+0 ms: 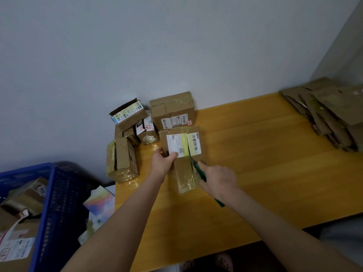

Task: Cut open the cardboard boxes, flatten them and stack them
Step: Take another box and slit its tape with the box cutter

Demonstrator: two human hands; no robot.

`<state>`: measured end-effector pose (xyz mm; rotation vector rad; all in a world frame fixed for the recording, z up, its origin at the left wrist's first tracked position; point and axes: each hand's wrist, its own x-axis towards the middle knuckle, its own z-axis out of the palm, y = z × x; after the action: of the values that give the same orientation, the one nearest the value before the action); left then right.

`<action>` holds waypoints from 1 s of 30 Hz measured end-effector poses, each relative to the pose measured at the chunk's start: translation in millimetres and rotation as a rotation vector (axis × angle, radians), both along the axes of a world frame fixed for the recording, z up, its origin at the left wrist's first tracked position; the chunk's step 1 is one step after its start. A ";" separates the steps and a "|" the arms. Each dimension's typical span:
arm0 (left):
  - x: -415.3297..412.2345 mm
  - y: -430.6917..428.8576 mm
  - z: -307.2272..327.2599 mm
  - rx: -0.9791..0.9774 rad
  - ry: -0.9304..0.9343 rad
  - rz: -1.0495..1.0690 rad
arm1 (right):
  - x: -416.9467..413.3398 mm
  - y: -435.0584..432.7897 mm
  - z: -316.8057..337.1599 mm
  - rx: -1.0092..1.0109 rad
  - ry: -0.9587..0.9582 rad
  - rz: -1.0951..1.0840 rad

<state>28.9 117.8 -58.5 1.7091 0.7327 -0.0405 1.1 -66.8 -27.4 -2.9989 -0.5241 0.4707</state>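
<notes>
Down at the far left a blue crate (50, 193) stands off the desk, with labelled cartons (21, 205) lying in it. Between the crate and the desk's left edge is something with a colourful printed cover (101, 200).

On the yellow desk (265, 163), at its far left corner against the wall (137, 46), sits a pile (137, 130) of taped boxes. One wrapped in yellowish tape stands at the left edge, an opened one lies tilted on top of others, and a bigger one with a white label is at the back.

Just in front of that bigger one is the box (183, 152) being worked on. It stands on the desk near the left edge, with a white label and a strip of yellowish tape across its top. The left hand (163, 162) grips its near left corner, fingers (171, 156) curled round the edge by the label. The right hand (219, 181) is closed round a green cutter (200, 171), whose tip sits at the taped seam on the box's near side. The handle's end pokes out below the wrist.

Well apart, at the desk's far right corner, lies a stack (332, 114) of flattened cardboard.
</notes>
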 end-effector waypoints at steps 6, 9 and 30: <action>11.5 6.5 5.0 -0.009 -0.003 0.102 | -12.9 -15.3 -15.5 0.000 0.065 0.010; 17.2 15.6 10.5 -0.102 0.014 0.292 | -9.9 -32.3 -21.0 0.133 0.029 -0.075; 38.4 4.4 2.7 0.885 0.187 -0.646 | 34.5 -24.3 -72.4 0.934 0.320 -1.024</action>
<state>67.4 122.1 -55.8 2.7693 0.2927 -0.3736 35.6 -91.1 -99.9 -1.8601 0.6367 0.4082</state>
